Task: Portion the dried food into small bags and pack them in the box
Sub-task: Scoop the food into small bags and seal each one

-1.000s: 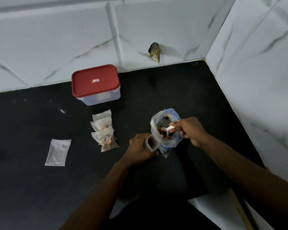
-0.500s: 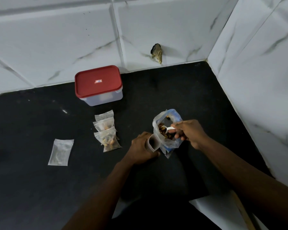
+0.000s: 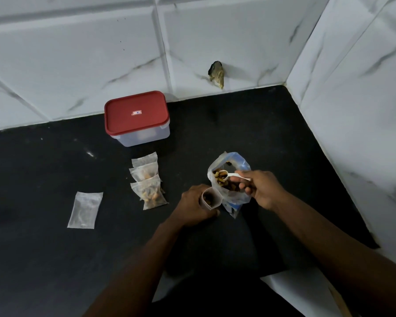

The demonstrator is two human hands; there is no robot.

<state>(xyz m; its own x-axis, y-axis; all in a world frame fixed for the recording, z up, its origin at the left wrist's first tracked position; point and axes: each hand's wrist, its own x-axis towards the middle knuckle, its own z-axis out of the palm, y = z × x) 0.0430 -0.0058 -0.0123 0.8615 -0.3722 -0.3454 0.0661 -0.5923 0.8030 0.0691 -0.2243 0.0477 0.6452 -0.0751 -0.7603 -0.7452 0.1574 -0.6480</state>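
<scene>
Right hand [image 3: 264, 189] pinching a white spoon [image 3: 229, 174], loaded, over the big food bag [image 3: 231, 179]. Left hand [image 3: 196, 205] wrapped round a small bag [image 3: 211, 198], mouth held open beside it for pouring. Lidded box [image 3: 137, 117] well behind, unopened.

Open food bag [image 3: 232, 193], lidded box [image 3: 137, 118]

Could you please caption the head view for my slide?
Right hand spoons dried food from the big bag toward a small bag held open by the left hand.
</scene>
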